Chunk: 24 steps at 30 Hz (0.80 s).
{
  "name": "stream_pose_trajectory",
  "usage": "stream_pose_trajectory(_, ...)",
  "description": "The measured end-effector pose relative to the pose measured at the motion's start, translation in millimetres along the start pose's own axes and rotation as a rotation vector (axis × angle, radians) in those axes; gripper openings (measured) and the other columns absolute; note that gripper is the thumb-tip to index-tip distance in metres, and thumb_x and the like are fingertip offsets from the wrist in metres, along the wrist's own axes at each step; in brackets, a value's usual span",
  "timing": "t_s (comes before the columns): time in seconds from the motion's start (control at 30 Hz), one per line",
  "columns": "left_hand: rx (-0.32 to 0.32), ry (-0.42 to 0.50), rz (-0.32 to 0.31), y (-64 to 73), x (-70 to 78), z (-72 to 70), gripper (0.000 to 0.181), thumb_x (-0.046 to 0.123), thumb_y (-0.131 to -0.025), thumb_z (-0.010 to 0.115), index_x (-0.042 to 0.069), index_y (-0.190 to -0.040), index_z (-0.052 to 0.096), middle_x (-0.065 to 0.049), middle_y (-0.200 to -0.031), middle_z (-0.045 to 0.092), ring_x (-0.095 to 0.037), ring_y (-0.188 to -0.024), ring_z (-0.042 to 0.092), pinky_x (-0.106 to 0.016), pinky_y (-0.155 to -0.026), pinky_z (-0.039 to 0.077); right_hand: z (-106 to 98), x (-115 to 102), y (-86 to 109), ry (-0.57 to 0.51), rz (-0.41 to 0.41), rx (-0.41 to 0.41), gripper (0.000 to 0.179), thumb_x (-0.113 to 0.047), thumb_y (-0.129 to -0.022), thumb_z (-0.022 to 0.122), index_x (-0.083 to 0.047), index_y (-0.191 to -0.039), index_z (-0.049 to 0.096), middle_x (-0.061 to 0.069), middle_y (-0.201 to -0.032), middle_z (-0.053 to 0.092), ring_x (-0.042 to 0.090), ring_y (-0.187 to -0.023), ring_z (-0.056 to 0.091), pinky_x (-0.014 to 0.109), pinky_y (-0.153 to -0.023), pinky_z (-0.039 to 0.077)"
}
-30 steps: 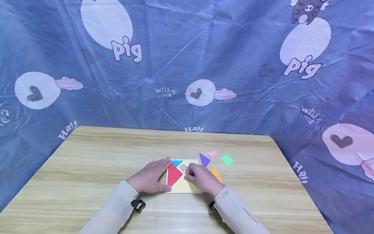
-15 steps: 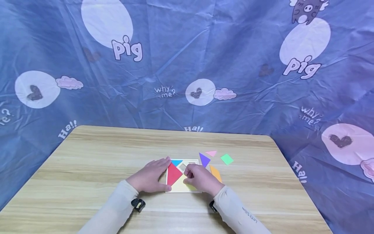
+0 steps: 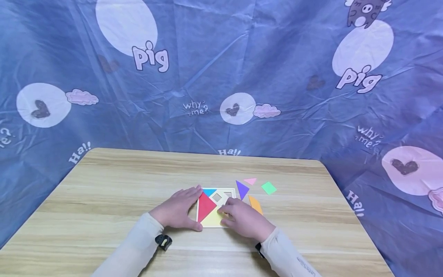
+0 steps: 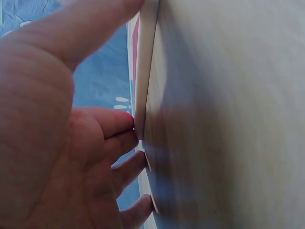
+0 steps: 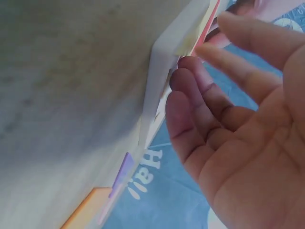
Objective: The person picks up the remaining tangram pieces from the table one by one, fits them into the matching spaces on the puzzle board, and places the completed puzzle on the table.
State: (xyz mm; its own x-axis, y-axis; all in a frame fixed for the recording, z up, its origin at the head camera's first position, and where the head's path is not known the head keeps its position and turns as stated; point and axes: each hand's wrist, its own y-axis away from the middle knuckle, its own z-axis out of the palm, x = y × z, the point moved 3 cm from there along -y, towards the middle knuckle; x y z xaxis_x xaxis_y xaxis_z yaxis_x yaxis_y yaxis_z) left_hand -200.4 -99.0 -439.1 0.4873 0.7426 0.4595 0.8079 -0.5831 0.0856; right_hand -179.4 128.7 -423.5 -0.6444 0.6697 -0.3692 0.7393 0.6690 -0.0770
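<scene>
A pale tangram board [image 3: 222,191] lies flat on the table between both hands. In its recesses sit a red triangle [image 3: 206,206], a blue triangle [image 3: 209,191] and a yellow triangle [image 3: 212,220], the last partly hidden by the right hand. A square recess and another at the top right show no piece. My left hand [image 3: 175,208] rests along the board's left side, thumb and fingers spread, fingertips touching the edge [image 4: 141,105]. Over the board's right part is my right hand [image 3: 246,219], fingers loosely bent, with nothing visible held between them.
Right of the board lie loose pieces: a purple triangle [image 3: 242,189], a pink triangle [image 3: 250,181], a green square [image 3: 268,188] and an orange piece [image 3: 255,204]. They stand on a wooden table [image 3: 138,169]. A blue printed cloth [image 3: 194,77] hangs behind.
My right hand has shifted slightly right and nearer the person, its fingers loosening, so more of the top right recess shows. The left hand stays at the board's left edge.
</scene>
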Motion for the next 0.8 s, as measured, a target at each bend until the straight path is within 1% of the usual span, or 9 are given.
stream_pose_trajectory(0.1,-0.002,0.001,-0.004,-0.3,0.5,-0.1,0.118,0.062,-0.076,0.083,-0.002,-0.160,0.031,-0.017,-0.168,0.028,-0.036,-0.155,0.027,-0.056,-0.126,0.022,1.1,-3.7,6.2,0.093,-0.042,0.006,0.029,-0.022,-0.092,0.078,-0.009,-0.118,0.077,-0.001,-0.100,0.062,0.011,-0.089,0.056,0.027,-0.082,0.054)
stream_pose_trajectory(0.17,-0.001,-0.004,-0.010,-0.3,0.6,0.1,0.118,0.063,-0.076,0.083,-0.002,-0.160,0.031,-0.017,-0.168,0.028,-0.035,-0.155,0.027,-0.055,-0.126,0.022,1.6,-6.4,8.6,0.139,-0.055,0.007,0.029,-0.025,-0.092,0.078,-0.011,-0.118,0.077,-0.001,-0.100,0.061,0.012,-0.088,0.055,0.026,-0.080,0.053)
stream_pose_trajectory(0.3,0.002,-0.011,-0.020,-0.5,1.4,0.2,0.119,0.062,-0.076,0.084,-0.002,-0.160,0.031,-0.017,-0.168,0.028,-0.035,-0.155,0.028,-0.055,-0.126,0.022,2.1,-10.7,9.5,0.191,-0.075,0.009,0.030,-0.028,-0.092,0.078,-0.012,-0.117,0.077,0.000,-0.101,0.060,0.014,-0.088,0.056,0.026,-0.080,0.053)
stream_pose_trajectory(0.43,0.001,-0.011,-0.025,-1.0,2.0,-0.7,0.119,0.062,-0.075,0.085,-0.002,-0.160,0.031,-0.017,-0.168,0.029,-0.036,-0.155,0.028,-0.055,-0.126,0.022,1.5,-12.2,8.9,0.201,-0.067,0.003,0.034,-0.030,-0.092,0.078,-0.012,-0.120,0.077,0.000,-0.104,0.061,0.015,-0.091,0.057,0.027,-0.081,0.054)
stream_pose_trajectory(0.53,0.001,-0.010,-0.028,-1.3,1.8,-0.9,0.120,0.062,-0.074,0.086,-0.002,-0.160,0.031,-0.016,-0.168,0.029,-0.035,-0.155,0.028,-0.054,-0.126,0.022,0.3,-10.4,8.2,0.164,-0.051,-0.015,0.035,-0.030,-0.092,0.077,-0.011,-0.121,0.075,0.001,-0.106,0.063,0.016,-0.094,0.059,0.029,-0.084,0.055)
stream_pose_trajectory(0.63,0.001,-0.008,-0.029,-1.4,1.3,-0.6,0.120,0.061,-0.074,0.086,-0.001,-0.160,0.031,-0.016,-0.168,0.029,-0.035,-0.155,0.028,-0.054,-0.126,0.022,-5.1,-5.0,8.6,0.074,-0.019,-0.050,0.037,-0.027,-0.094,0.075,-0.007,-0.125,0.072,0.002,-0.112,0.067,0.017,-0.103,0.062,0.033,-0.093,0.055)
stream_pose_trajectory(0.67,0.000,-0.007,-0.029,-1.5,1.4,-0.6,0.120,0.061,-0.074,0.086,-0.001,-0.160,0.031,-0.015,-0.168,0.029,-0.034,-0.155,0.028,-0.054,-0.126,0.022,-8.2,-2.4,9.2,0.035,-0.006,-0.057,0.038,-0.026,-0.094,0.074,-0.006,-0.126,0.071,0.003,-0.112,0.067,0.018,-0.103,0.062,0.034,-0.093,0.055)
stream_pose_trajectory(0.73,-0.001,-0.005,-0.028,-1.7,1.4,-0.7,0.120,0.061,-0.074,0.086,-0.001,-0.160,0.031,-0.015,-0.168,0.030,-0.034,-0.155,0.028,-0.054,-0.126,0.022,-15.7,3.4,10.8,-0.022,0.014,-0.053,0.037,-0.023,-0.095,0.073,-0.004,-0.127,0.070,0.004,-0.112,0.069,0.018,-0.104,0.063,0.037,-0.095,0.055)
stream_pose_trajectory(0.8,0.000,-0.003,-0.026,-1.9,1.7,-0.9,0.120,0.061,-0.074,0.086,-0.001,-0.160,0.031,-0.016,-0.168,0.030,-0.034,-0.155,0.028,-0.054,-0.126,0.022,-24.2,10.0,13.2,-0.063,0.034,-0.021,0.034,-0.020,-0.097,0.072,-0.003,-0.126,0.070,0.005,-0.113,0.070,0.020,-0.106,0.064,0.040,-0.096,0.056)
